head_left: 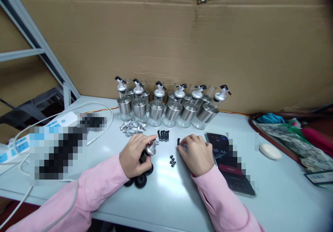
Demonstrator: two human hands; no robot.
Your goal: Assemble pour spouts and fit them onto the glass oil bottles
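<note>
My left hand [135, 155] is closed around a silver pourer spout [151, 148] with a dark stopper below it, held a little above the table. Black round rubber stoppers [141, 180] lie under and beside that hand. On the right, my right hand [197, 154] is curled, its fingertips pinching a small black flip lever [178, 141] at the table surface. Between the hands sit several tiny black caps [172, 161]. Farther back, more black levers [163, 135] lie in a row. A heap of silver spout pieces [132, 127] rests behind my left hand.
Glass bottles with steel sleeves [156, 111] stand in two rows at the back; the front ones carry pourers. To the right lie a phone [229, 166] and a white oval object [270, 151]. A power strip [61, 121] with cables is at left, before a cardboard wall [156, 34].
</note>
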